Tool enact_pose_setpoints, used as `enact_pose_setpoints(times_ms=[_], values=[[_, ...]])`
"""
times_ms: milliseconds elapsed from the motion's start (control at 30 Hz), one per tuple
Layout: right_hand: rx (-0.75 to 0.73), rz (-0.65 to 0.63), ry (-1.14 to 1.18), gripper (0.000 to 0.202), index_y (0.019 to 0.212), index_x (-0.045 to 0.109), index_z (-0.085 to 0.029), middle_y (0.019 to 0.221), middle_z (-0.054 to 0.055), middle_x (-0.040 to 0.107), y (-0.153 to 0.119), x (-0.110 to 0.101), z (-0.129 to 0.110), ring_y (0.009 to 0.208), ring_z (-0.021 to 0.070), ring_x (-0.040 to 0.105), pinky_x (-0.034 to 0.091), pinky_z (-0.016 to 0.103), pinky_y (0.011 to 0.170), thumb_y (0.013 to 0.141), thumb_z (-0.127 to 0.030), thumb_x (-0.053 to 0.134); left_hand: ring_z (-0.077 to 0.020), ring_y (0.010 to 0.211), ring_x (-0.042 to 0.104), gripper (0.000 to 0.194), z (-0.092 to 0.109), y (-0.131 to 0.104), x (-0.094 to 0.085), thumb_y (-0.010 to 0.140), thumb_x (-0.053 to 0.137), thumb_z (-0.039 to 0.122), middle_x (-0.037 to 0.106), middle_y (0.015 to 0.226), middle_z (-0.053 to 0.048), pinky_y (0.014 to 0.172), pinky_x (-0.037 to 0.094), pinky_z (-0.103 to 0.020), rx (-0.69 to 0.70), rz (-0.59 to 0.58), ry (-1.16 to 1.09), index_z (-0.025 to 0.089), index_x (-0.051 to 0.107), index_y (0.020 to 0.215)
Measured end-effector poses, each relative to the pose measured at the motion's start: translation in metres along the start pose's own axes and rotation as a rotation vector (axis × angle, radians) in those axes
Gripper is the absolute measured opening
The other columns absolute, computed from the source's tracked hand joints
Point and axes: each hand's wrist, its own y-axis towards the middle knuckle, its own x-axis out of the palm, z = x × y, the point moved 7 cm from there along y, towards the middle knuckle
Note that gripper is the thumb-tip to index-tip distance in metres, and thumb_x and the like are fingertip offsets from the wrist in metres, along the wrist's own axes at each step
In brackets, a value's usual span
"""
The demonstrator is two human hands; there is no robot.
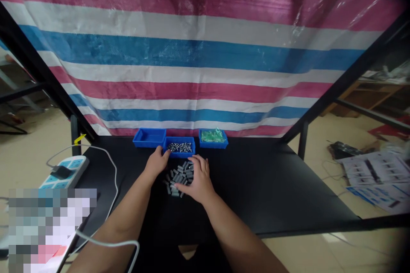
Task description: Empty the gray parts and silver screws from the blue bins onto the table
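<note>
My left hand (pixel 156 163) is at the front left corner of the middle blue tray (pixel 180 155), thumb and fingers closed on its edge. Small silver screws (pixel 180 147) fill the bottom of that tray. In front of it, a loose pile of short grey cylindrical pieces (pixel 179 178) lies on the black table (pixel 256 187). My right hand (pixel 201 180) curves around the right side of this pile, thumb and fingers spread apart. Its fingertips are at the pieces, and I see none lifted.
Behind to the left stands another blue tray (pixel 149 137) with nothing visible inside. A third blue tray (pixel 213 145) holds green plastic-wrapped items (pixel 212 135). At left lie a power strip (pixel 68 170) and a white cable (pixel 115 179). A striped sheet (pixel 198 55) hangs behind.
</note>
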Motion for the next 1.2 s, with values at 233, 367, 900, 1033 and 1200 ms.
enact_pose_setpoints(times_ms=[233,367,900,1033,1200], values=[[0.114,-0.04,0.028,0.12,0.153,0.021,-0.022,0.153,0.019,0.035,0.006,0.008,0.017,0.143,0.038,0.031,0.016,0.062,0.12,0.058,-0.06,0.085,-0.0161,0.057,0.066,0.018,-0.012,-0.008,0.015,0.078,0.061,0.036,0.054,0.067,0.005,0.057,0.059,-0.031,-0.156,-0.022,-0.536,0.023,0.049,0.081],[0.075,-0.161,0.004,0.13,0.156,0.011,-0.024,0.157,0.016,0.033,0.005,0.018,0.013,0.148,0.0371,0.024,0.012,0.063,0.121,0.057,-0.064,0.084,-0.0129,0.062,0.066,0.026,-0.004,-0.016,0.014,0.078,0.065,0.04,0.051,0.074,0.006,0.064,0.063,-0.034,-0.106,-0.045,-0.655,0.022,0.047,0.082],[-0.033,-0.221,0.018,0.139,0.158,0.005,-0.025,0.157,0.018,0.033,0.003,0.022,0.001,0.147,0.0396,0.026,0.012,0.066,0.118,0.052,-0.062,0.087,-0.0095,0.076,0.057,0.037,0.016,-0.023,-0.019,0.073,0.07,0.035,0.05,0.088,0.005,0.069,0.061,-0.029,0.005,0.123,-0.865,0.024,0.037,0.085],[-0.042,-0.24,-0.016,0.146,0.159,0.001,-0.022,0.162,0.021,0.019,0.0,0.025,-0.005,0.15,0.0398,0.017,0.014,0.064,0.119,0.049,-0.065,0.088,-0.0119,0.087,0.062,0.044,0.019,-0.023,-0.029,0.068,0.076,0.032,0.055,0.108,0.001,0.072,0.06,-0.028,0.054,0.193,-0.91,0.024,0.036,0.086],[-0.018,-0.263,-0.065,0.147,0.159,-0.002,-0.021,0.164,0.022,0.009,-0.003,0.03,-0.005,0.152,0.0404,0.011,0.014,0.065,0.119,0.051,-0.066,0.086,-0.0112,0.08,0.064,0.049,0.02,-0.024,-0.034,0.066,0.08,0.03,0.058,0.106,0.0,0.068,0.057,-0.025,0.081,0.189,-0.922,0.024,0.036,0.087]])
